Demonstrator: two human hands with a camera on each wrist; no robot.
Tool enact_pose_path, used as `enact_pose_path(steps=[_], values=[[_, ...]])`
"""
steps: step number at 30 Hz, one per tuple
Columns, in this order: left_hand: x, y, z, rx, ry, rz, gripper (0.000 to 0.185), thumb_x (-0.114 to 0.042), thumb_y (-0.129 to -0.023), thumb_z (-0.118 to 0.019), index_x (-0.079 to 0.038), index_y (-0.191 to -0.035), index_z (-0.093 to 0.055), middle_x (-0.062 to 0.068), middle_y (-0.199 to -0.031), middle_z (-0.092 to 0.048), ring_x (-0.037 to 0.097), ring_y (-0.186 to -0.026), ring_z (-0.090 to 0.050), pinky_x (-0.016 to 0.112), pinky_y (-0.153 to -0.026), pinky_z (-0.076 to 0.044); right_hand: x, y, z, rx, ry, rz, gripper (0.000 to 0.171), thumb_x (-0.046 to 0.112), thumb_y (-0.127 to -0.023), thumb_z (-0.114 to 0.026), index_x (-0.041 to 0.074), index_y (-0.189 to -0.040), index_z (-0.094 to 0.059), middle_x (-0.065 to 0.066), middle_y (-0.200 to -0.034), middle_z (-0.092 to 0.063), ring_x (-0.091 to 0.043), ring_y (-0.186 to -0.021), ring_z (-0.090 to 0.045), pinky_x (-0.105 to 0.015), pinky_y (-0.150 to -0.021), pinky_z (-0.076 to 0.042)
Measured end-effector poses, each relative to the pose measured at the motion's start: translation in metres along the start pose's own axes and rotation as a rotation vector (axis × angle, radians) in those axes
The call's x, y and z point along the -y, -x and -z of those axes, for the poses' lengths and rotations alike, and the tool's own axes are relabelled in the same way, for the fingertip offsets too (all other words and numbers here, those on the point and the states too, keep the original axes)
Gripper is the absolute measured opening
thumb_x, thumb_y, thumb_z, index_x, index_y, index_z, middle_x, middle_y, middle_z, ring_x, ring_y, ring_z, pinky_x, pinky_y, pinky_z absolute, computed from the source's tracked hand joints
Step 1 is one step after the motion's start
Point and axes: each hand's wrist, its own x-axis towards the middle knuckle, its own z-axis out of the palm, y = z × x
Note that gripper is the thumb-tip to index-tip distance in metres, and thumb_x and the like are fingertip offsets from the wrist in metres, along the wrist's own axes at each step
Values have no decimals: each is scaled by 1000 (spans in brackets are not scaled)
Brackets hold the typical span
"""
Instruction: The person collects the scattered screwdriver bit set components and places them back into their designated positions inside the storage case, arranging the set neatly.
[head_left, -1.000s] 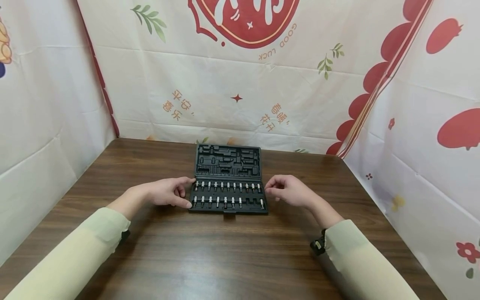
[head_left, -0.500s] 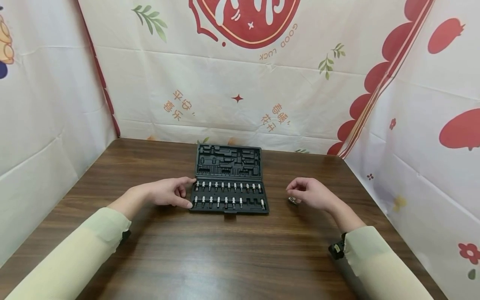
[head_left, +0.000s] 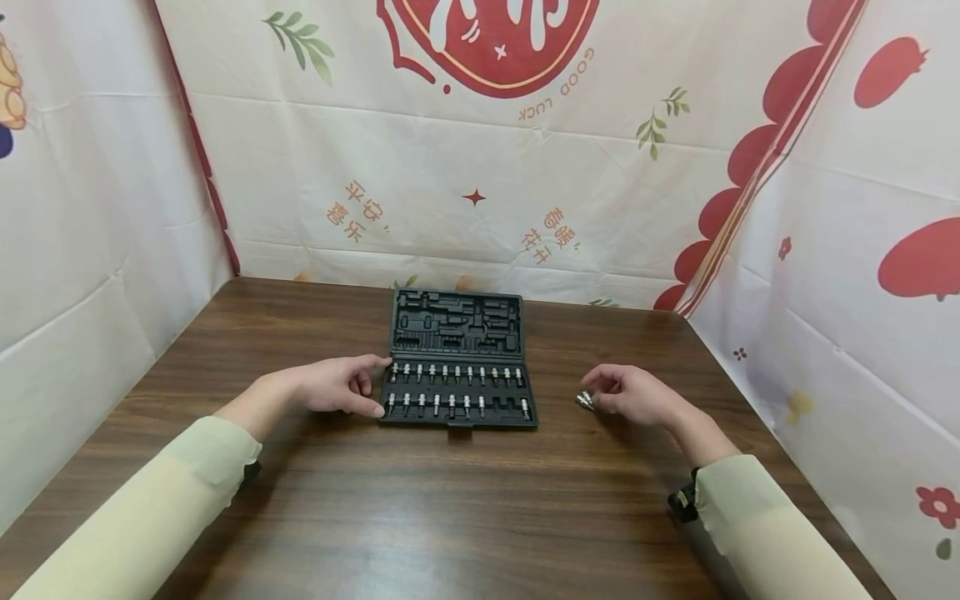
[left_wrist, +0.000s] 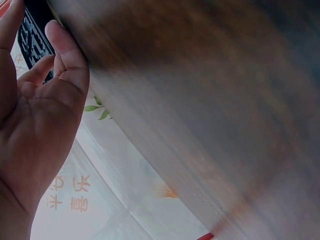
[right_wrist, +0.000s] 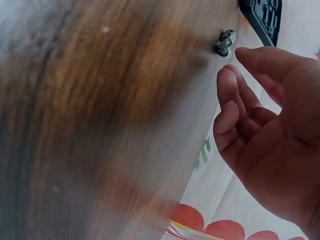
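Note:
A black tool case [head_left: 457, 422] lies unfolded on the wooden table [head_left: 450, 508], its lid [head_left: 453, 321] flat at the far side. Two rows of small metal bits [head_left: 450, 373] stand in its near half. My left hand [head_left: 333, 387] rests against the case's left edge, thumb at the hinge corner and fingertips at the near corner; the left wrist view shows its fingers [left_wrist: 65, 55] fairly straight beside the case [left_wrist: 35, 35]. A single metal bit [head_left: 585, 401] lies on the table right of the case. My right hand [head_left: 630, 392] hovers just beside it, fingers [right_wrist: 230, 100] loosely curled and clear of the bit [right_wrist: 226, 41].
Printed cloth walls [head_left: 480, 167] enclose the table at the back and on both sides. The table's right edge [head_left: 757, 433] runs close to my right hand. Bare wood stretches between the case and me.
My right hand moved from the case's right edge out to the right, and a single bit now lies on the table beside it. The left hand and the case stayed put.

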Motion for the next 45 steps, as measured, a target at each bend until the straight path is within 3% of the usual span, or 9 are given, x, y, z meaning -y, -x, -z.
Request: enact_pose_path(steps=[14,21,27,33,45], values=[[-1,1,-1,-3,4,12,91,-40,-98,-84,-8,-170,-37,8,-109,-65,19,-89,-60,34,-80,-50,-5,-3,-2,-17,67,-25,23,11,-102,-73,10,-124,-77,-6,-101,-73,-18,-84,-62,-35,-74,-50],[0,0,-1,-4,11,2,91,-38,-98,-84,-6,-170,-37,8,-108,-65,18,-88,-59,35,-80,-50,-5,-5,-3,-22,50,-41,22,12,-103,-73,11,-125,-77,-6,-101,-71,-18,-84,-61,-35,-72,-50],[0,1,-1,-3,14,7,91,-38,-98,-84,-7,-170,-37,7,-107,-65,19,-87,-59,34,-79,-50,-5,-4,-3,-36,88,-74,20,12,-102,-74,8,-122,-76,-7,-102,-70,-18,-84,-60,-35,-72,-50],[0,0,-1,-3,15,9,90,-38,-99,-83,-7,-170,-37,7,-108,-64,19,-87,-59,35,-80,-50,-6,-4,-4,-61,66,-89,13,10,-100,-75,5,-112,-72,-7,-98,-70,-17,-82,-61,-34,-70,-52],[1,0,0,-10,-1,19,91,-40,-98,-84,-8,-170,-38,6,-107,-65,18,-89,-59,36,-82,-50,-8,-4,-4,-99,21,-88,15,9,-98,-73,5,-108,-61,-5,-90,-67,-18,-78,-62,-34,-68,-51]])
